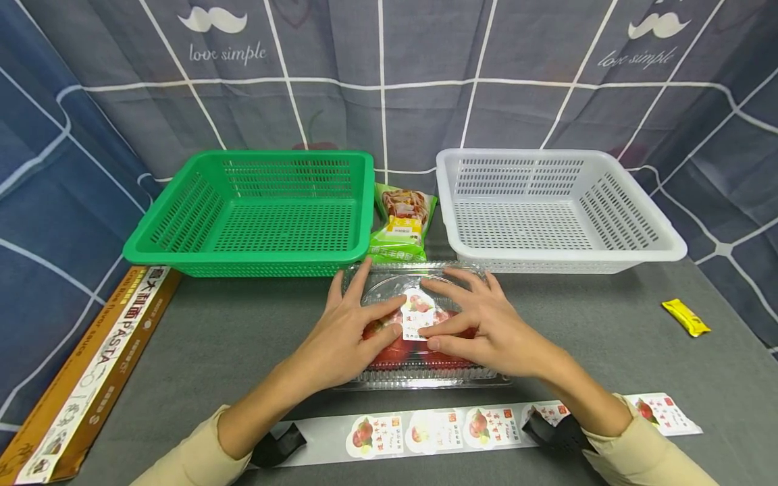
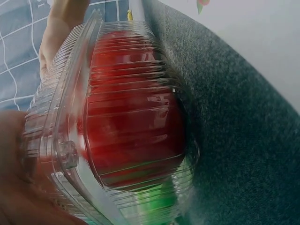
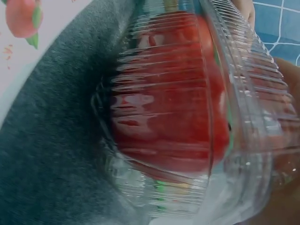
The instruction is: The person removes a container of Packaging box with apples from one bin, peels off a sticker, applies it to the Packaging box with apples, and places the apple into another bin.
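A clear plastic clamshell box [image 1: 419,379] sits on the grey table in the head view, its lid down over red round fruits [image 2: 133,124]. On the middle of the lid is a white sticker [image 1: 418,312] with a fruit picture. My left hand [image 1: 348,337] rests spread on the lid's left half, thumb and forefinger at the sticker's left edge. From the other side, my right hand [image 1: 486,329] lies over the lid's right half, fingertips on and beside the sticker. The right wrist view shows the box's ribbed side wall with red fruit [image 3: 168,103] behind it.
A strip of fruit stickers [image 1: 322,442] lies in front of the box. Behind stand a green basket [image 1: 249,263] and a white basket [image 1: 565,256], with a green food packet [image 1: 398,226] between. A pasta box [image 1: 103,364] lies left, a small yellow packet [image 1: 685,317] right.
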Available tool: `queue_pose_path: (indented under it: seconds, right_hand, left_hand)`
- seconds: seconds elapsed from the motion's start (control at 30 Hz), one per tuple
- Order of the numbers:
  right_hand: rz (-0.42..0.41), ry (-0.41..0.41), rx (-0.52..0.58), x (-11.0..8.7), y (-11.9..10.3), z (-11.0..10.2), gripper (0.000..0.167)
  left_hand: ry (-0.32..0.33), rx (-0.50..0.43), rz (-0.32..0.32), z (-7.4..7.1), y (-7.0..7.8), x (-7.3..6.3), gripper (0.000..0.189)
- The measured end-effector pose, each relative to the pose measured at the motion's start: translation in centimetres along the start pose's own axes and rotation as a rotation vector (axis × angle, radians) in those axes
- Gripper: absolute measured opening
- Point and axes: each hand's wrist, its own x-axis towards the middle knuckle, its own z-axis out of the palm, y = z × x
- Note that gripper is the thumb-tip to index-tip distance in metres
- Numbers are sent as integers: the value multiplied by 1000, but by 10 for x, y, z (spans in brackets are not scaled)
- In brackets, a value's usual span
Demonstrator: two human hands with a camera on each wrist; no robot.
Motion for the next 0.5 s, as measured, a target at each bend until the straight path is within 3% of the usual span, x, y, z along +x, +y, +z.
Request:
queue_pose_path:
  seconds: [0.1,0.5]
  right_hand:
    - [19,38,41,-1,0,1,11]
    - [63,163,-14,-6,0,10,17]
  left_hand:
    - [9,-6,15,0,-1,0,41]
    - [16,-20,12,1,-2,-1,41]
